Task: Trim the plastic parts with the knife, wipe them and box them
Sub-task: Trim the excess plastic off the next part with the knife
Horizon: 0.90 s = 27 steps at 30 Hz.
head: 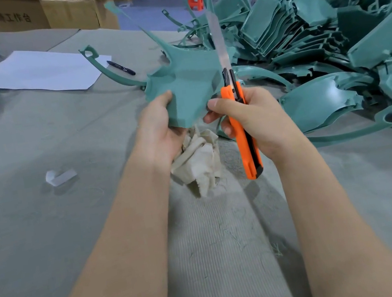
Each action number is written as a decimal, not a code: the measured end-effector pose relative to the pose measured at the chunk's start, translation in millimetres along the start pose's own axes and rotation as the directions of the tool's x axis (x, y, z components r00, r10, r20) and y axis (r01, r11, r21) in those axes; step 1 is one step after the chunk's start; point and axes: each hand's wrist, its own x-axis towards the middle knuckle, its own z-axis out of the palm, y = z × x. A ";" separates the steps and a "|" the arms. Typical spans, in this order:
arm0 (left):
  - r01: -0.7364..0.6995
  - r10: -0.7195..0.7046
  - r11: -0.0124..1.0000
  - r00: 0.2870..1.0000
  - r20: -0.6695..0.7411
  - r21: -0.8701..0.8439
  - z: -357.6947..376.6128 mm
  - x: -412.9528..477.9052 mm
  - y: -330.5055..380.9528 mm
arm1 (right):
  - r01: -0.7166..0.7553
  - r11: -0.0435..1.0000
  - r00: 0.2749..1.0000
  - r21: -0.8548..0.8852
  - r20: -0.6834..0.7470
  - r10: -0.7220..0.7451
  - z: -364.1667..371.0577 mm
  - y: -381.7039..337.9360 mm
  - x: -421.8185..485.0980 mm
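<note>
Both forearms fill the near field, bare, reaching forward over the grey table (46, 227); thin green shavings are scattered on the ribbed mat between them, so trimming is judged to be the step in hand.

Left hand (160, 131) is clamped on the near edge of one green plastic part (187, 89), thumb on top, fingers beneath; part is held clear of the table, above a crumpled cloth (199, 158); its broad flat body faces up and toward the camera; its long axis runs away from the person, thin curved arms pointing up and off toward the far left, one ending in a loop.

Right hand (252, 120) is closed round the orange knife (244, 129); thumb and forefinger also touch the part's right edge; knife stands nearly upright, butt toward the person, blade (218, 42) fully extended and pointing up and away, lying along or just beside the part's right side; actual contact of edge on plastic cannot be told.

Pile of like parts (328, 41) lies at right, judged untrimmed; cloth not in use; wiping and boxing not yet done for this part; cardboard boxes (39, 11) stand at the far edge.

Next move is judged to call for the blade being drawn along an edge with the left fingers kept clear; long exposed blade is a risk.
</note>
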 end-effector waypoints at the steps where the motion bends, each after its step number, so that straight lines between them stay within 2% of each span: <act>1: -0.005 0.005 1.000 1.000 -0.016 0.001 -0.2 0.4 0.8 | 0.010 1.000 1.000 0.005 -0.001 -0.010 -0.9 -0.2 0.2; 14: -0.009 0.008 1.000 0.999 -0.033 -0.020 -3.4 -1.5 2.6 | -0.032 0.999 0.982 -0.021 -0.187 0.028 -8.0 0.9 1.6; 19: -0.011 0.010 1.000 0.999 -0.034 -0.012 -2.1 -1.5 2.3 | -0.071 0.994 0.992 0.086 -0.095 0.079 -4.4 -1.4 0.6; 21: -0.013 0.013 1.000 0.999 -0.035 -0.005 -1.5 -0.6 1.0 | -0.063 0.996 0.996 0.058 -0.055 0.066 -0.4 -1.7 0.8; 27: -0.028 0.029 0.999 0.999 -0.044 0.018 0.0 -0.5 0.0 | -0.013 0.999 0.996 0.043 -0.090 0.017 8.7 -0.4 1.4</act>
